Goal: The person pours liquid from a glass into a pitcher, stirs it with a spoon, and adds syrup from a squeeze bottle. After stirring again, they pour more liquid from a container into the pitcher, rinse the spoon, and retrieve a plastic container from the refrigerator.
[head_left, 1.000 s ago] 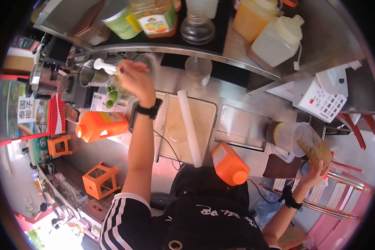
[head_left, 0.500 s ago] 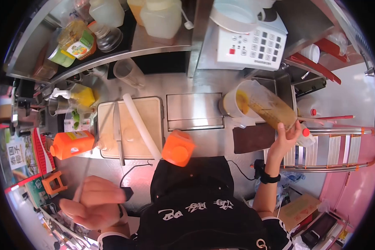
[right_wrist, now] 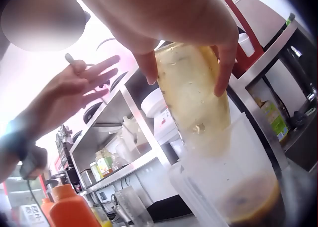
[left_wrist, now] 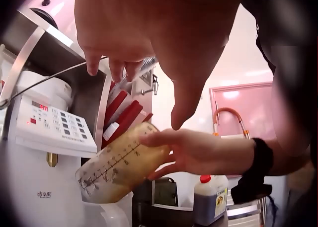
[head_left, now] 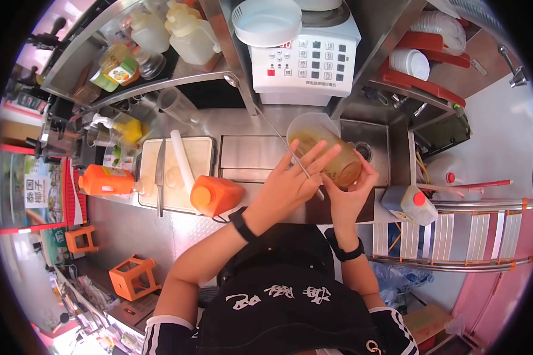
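My right hand [head_left: 352, 198] grips the base of a clear measuring cup [left_wrist: 119, 162] with printed marks. The cup is tipped mouth-down into a translucent plastic pitcher [right_wrist: 253, 147], and yellow-brown residue coats its inside. Brown liquid [right_wrist: 248, 202] lies in the bottom of the pitcher. My left hand [head_left: 293, 186], its fingers spread, pinches the thin handle of a long metal spoon [head_left: 281, 137]. The spoon's bowl points away toward the shelf. In the head view the left fingers overlap the cup; the right wrist view shows that hand apart from it.
A white keypad machine [head_left: 305, 65] stands behind the pitcher, with a sink [head_left: 367, 136] to the right. On the left are a cutting board [head_left: 148, 192] with a knife [head_left: 160, 177] and white tube [head_left: 182, 160], plus orange jugs [head_left: 219, 196]. A red-capped jug [head_left: 411, 204] stands right.
The left hand swung from the left side over to the pitcher, bringing the spoon. The right hand still tips the cup, now steeper. The head view has turned rightward.
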The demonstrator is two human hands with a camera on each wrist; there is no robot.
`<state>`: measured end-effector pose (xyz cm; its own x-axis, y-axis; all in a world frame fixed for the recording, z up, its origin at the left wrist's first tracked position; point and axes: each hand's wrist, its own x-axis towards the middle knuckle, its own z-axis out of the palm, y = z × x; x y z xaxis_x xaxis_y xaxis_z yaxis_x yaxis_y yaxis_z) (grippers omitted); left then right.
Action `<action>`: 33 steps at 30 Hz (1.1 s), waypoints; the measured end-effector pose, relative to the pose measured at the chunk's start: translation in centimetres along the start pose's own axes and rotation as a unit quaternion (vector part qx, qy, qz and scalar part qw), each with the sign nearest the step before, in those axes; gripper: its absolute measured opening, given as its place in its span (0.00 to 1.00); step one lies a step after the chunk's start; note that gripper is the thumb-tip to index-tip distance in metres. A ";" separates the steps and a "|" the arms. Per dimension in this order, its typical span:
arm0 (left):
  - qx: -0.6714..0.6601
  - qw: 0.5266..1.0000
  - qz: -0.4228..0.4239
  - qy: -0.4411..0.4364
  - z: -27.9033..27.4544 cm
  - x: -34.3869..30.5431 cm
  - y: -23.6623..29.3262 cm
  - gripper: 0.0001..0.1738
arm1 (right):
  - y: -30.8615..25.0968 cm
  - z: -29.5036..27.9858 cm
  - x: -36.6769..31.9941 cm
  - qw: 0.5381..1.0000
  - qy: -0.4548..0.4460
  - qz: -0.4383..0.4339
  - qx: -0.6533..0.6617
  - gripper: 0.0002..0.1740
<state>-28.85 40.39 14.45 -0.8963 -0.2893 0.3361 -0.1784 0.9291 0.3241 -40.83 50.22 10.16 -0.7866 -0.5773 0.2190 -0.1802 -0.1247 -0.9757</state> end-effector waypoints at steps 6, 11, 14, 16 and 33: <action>0.024 0.997 0.023 0.065 3.7 2.0 0.0 0.14 | 0.9 -0.7 0.1 0.999 -0.043 -0.006 0.017 0.47; -0.010 0.997 0.021 0.068 5.1 2.4 0.0 0.11 | 0.6 -1.9 0.9 0.994 -0.098 0.022 0.049 0.46; -0.010 0.996 0.030 0.087 5.6 2.4 -0.4 0.11 | 0.3 -3.3 1.6 0.985 -0.155 0.010 0.079 0.43; -0.011 0.996 0.036 0.081 5.5 2.4 -0.4 0.10 | -1.1 -4.7 2.3 0.983 -0.157 -0.077 -0.061 0.41; -0.017 0.997 0.040 0.060 7.7 2.4 -0.1 0.25 | -3.9 -3.2 1.0 0.915 -0.206 -0.236 -0.254 0.26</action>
<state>-34.10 41.35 8.41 -0.8518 -0.2415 0.4650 -0.0921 0.9426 0.3208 -42.76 52.71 14.18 -0.2799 -0.8237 0.4930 -0.7758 -0.1084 -0.6215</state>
